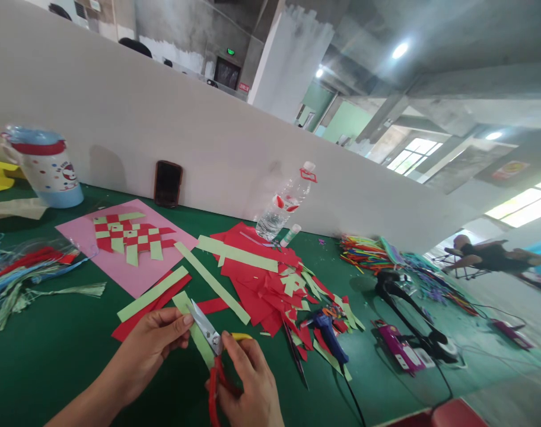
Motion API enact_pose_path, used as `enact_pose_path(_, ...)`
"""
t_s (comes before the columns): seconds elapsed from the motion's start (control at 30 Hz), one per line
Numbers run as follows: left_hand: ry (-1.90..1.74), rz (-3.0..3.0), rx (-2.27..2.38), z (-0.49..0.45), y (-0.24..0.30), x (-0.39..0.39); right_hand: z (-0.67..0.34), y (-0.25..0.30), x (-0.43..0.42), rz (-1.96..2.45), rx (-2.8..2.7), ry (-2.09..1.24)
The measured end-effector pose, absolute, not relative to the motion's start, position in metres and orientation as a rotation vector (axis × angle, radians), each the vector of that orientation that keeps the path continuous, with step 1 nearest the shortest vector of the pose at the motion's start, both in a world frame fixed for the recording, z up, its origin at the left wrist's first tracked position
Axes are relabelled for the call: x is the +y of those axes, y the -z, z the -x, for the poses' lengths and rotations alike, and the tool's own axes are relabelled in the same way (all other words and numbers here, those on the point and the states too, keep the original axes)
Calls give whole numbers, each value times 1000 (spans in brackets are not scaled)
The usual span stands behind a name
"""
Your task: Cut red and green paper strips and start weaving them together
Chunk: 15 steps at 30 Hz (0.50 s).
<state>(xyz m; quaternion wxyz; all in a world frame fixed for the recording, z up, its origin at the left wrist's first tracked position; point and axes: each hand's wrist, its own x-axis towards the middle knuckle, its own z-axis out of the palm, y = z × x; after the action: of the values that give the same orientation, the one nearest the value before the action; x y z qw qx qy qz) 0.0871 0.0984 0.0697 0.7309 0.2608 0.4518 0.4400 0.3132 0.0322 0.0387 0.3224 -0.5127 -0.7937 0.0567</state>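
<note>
My left hand [157, 335] pinches a light green paper strip [200, 347] near its upper end, above the green tabletop. In my right hand [253, 379] is a pair of scissors [206, 329] with red and yellow handles; the blades lie against the strip close to my left fingertips. Just beyond are another green strip [152, 293] on a red strip [164, 299] and a long green strip [212, 283]. A pink sheet [132, 279] farther back carries a woven red and green paper piece [134, 237].
Red and green paper scraps [270, 290] cover the middle, with a blue glue gun [330, 338] beside them. A water bottle [282, 207], glue stick [290, 235], phone [168, 184] and flask [45, 169] stand along the partition. At right are a black stand [417, 320] and pipe cleaners [368, 255].
</note>
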Motion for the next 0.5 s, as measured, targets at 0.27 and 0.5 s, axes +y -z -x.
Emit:
enact_pose_path(0.27,-951,-560,970,-87,-70,98,-309,-46,34,1277,-2045,-76)
enact_pose_path(0.5,-947,-575,951,-87,-70,97,-312,-43,32,1304,-2072,-97)
